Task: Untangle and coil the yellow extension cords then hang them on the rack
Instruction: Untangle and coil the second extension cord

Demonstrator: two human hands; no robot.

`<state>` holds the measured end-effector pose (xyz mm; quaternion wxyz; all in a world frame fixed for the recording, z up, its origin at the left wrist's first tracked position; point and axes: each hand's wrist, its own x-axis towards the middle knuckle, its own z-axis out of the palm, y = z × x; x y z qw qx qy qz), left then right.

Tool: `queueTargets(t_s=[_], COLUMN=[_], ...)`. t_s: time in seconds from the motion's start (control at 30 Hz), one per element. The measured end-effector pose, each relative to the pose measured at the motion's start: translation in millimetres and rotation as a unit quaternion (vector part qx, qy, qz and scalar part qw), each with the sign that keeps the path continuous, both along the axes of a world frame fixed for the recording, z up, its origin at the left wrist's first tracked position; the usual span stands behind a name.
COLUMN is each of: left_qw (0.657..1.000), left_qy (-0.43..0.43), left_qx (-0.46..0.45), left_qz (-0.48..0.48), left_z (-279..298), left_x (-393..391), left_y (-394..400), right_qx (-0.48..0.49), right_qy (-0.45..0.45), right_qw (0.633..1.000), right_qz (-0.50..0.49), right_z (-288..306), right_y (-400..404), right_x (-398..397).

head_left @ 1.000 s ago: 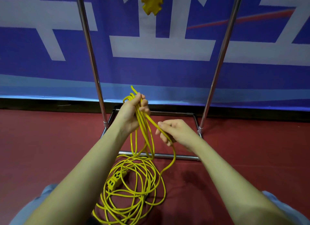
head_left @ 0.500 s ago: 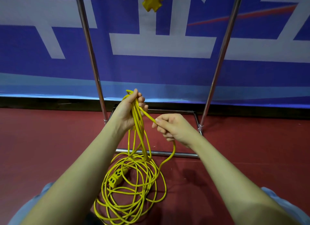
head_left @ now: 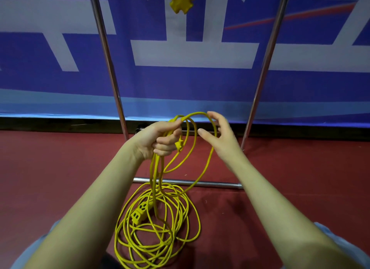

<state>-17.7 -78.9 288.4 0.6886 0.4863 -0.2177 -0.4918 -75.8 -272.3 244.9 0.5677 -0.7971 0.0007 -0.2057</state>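
Note:
A yellow extension cord (head_left: 160, 234) lies in a loose pile on the red floor, its socket block (head_left: 141, 210) on top. My left hand (head_left: 160, 140) grips several gathered loops of it, with the plug hanging just below the fingers. My right hand (head_left: 219, 134) is beside it, fingers spread and lightly touching a fresh loop that arcs from the left hand over to the right. Another yellow cord's socket end (head_left: 181, 0) hangs from the metal rack (head_left: 106, 54) at the top edge.
The rack's two chrome uprights rise left and right (head_left: 266, 54), and its base bar (head_left: 188, 183) lies on the floor just beyond the pile. A blue and white banner (head_left: 190, 84) stands behind. Red floor (head_left: 300, 178) spreads to both sides.
My right hand has let go of the strand it pinched, opened, and carried a new loop up toward my left hand. The left hand's bundle has grown by a loop.

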Motion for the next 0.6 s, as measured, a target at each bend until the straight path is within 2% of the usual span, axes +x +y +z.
queueTargets(t_s=[0.1, 0.17, 0.23, 0.37, 0.5, 0.6], left_qw=[0.999, 0.998, 0.996, 0.992, 0.989, 0.99], left_qy=[-0.024, -0.046, -0.068, -0.098, -0.117, -0.109], left_qx=[0.03, 0.049, 0.062, 0.074, 0.078, 0.081], left_qz=[-0.036, -0.023, 0.0, 0.039, 0.053, 0.029], left_z=[0.9, 0.6, 1.2, 3.3, 3.8, 2.5], left_x=[-3.7, -5.4, -6.5, -5.9, -5.9, -7.9], left_y=[0.8, 2.0, 3.8, 6.0, 5.8, 4.4], right_qx=[-0.079, -0.137, -0.115, 0.019, -0.037, -0.079], right_qy=[0.025, 0.036, 0.061, 0.099, 0.113, 0.117], right_qw=[0.995, 0.988, 0.986, 0.977, 0.969, 0.973], right_qz=[0.047, 0.062, 0.103, 0.189, 0.214, 0.183], right_z=[4.9, 5.5, 6.5, 11.5, 10.9, 5.5], right_y=[-0.3, -2.3, -4.3, -5.8, -3.4, -0.3], right_x=[2.8, 6.7, 9.1, 1.6, -1.1, 2.1])
